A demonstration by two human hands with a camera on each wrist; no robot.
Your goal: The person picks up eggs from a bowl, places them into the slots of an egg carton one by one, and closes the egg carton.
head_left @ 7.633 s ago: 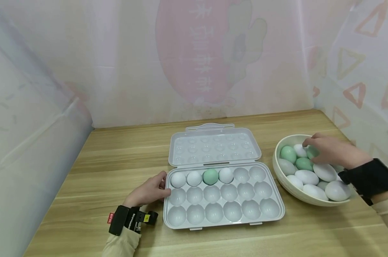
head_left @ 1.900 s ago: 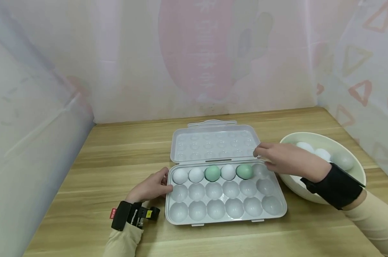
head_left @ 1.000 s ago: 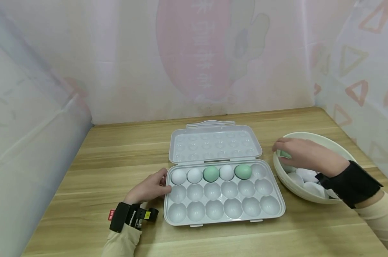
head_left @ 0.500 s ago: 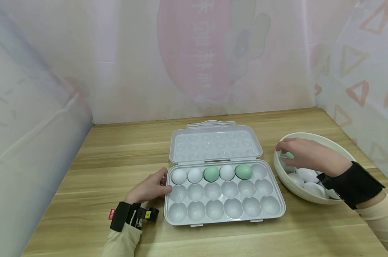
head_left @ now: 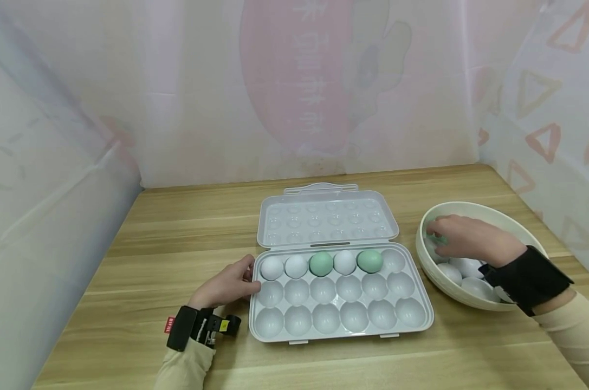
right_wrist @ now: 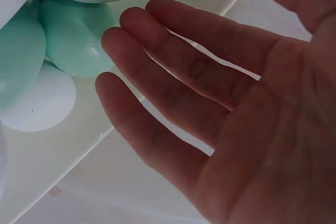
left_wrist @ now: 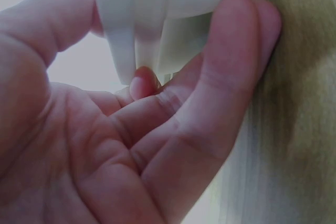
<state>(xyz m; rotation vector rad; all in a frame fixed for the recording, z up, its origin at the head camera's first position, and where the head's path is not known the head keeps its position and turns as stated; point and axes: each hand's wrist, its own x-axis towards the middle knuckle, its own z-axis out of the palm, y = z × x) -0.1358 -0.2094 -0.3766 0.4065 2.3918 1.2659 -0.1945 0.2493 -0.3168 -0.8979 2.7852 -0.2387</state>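
Observation:
A pale plastic egg box (head_left: 325, 318) lies on the wooden table, its hinged lid (head_left: 325, 219) folded back. White and green eggs fill the back row from the left; the rightmost back cup (head_left: 393, 260) is bare, as are the two nearer rows. My left hand (head_left: 226, 284) grips the box's left edge, thumb at the rim and fingers against its underside in the left wrist view. Inside the cream bowl (head_left: 525, 234) on the right, my right hand (head_left: 474, 237) reaches over the eggs. Its fingers are extended and hold nothing, fingertips close to a green egg (right_wrist: 79, 35).
More white eggs (head_left: 478, 288) are heaped in the bowl, partly hidden by the right hand. Pale printed sheets (head_left: 187, 108) hang behind and along both sides of the table (head_left: 177, 233). The lid lies toward the back edge.
A green egg now sits in the fifth back-row cup, bare in the oldest frame. My right hand has gone from above the box back into the bowl. The left hand stays put.

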